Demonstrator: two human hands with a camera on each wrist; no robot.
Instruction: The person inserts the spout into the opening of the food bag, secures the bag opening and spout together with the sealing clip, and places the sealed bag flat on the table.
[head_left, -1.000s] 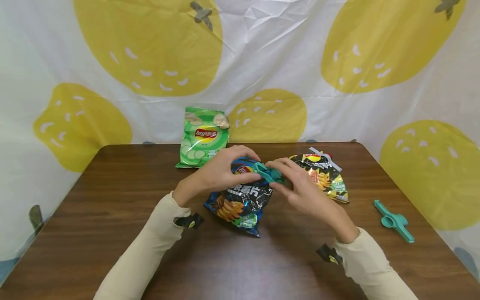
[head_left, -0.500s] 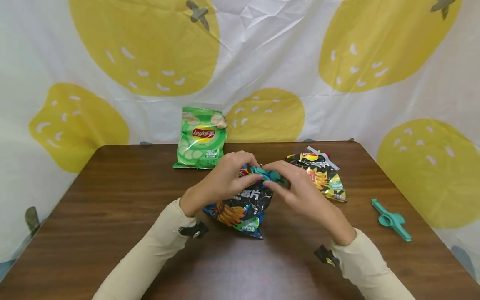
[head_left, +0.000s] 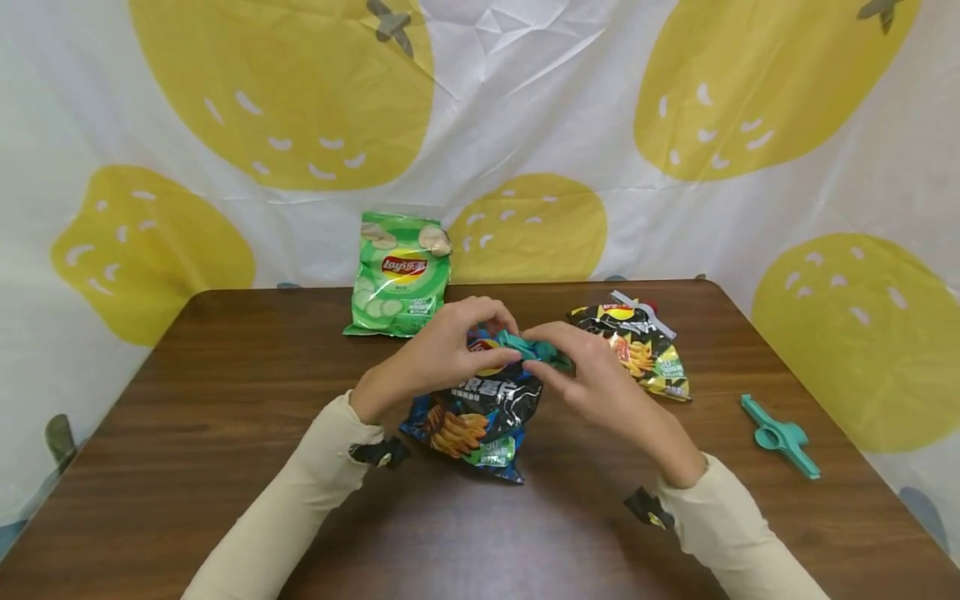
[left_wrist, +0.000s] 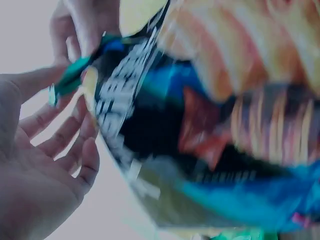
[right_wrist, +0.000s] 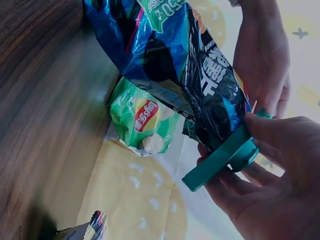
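A black and blue chip bag (head_left: 480, 408) is at the middle of the table in the head view, its top gathered into a teal bag clip (head_left: 534, 348). My left hand (head_left: 450, 350) pinches the clip's left end between thumb and fingers. On the clip's right part, the thumb and fingers of my right hand (head_left: 592, 375) grip it. The right wrist view shows the clip (right_wrist: 215, 160) lying across the folded bag top, with the bag (right_wrist: 170, 55) hanging from it. In the left wrist view the bag (left_wrist: 165, 115) fills much of the picture.
At the back left stands a green chip bag (head_left: 401, 279). A black and yellow chip bag (head_left: 637, 354) with a pale grey clip (head_left: 645, 314) across its top lies back right. Another teal clip (head_left: 780, 436) lies near the table's right edge. A patterned cloth (head_left: 315, 233) hangs behind.
The clip's arms, visibly apart a second ago, now lie closer together over the bag top. Both hands stay on the clip; the view has shifted slightly.
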